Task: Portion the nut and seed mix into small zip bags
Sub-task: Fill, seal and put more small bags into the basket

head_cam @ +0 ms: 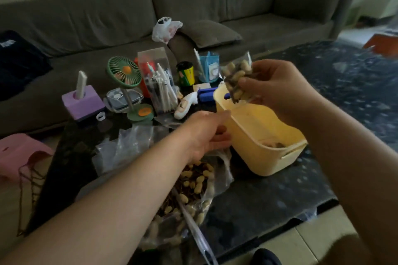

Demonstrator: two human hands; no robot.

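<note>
My right hand (277,90) pinches a small clear zip bag (235,77) filled with peanuts and seeds, holding it above the far end of a yellow plastic basket (254,153). Something small lies in the basket's near corner. My left hand (206,133) rests against the basket's left wall, thumb on the rim and fingers curled on its side. Under my left forearm lies a large open clear bag of the nut and seed mix (193,187) on the dark table. Several empty clear zip bags (127,146) lie left of it.
Clutter stands at the table's far side: a green desk fan (125,75), a purple block with a white stick (83,101), a clear box of pens (157,84), a green can (185,73), a blue pouch (210,66). A grey sofa (193,11) lies behind. A pink object (19,153) sits left.
</note>
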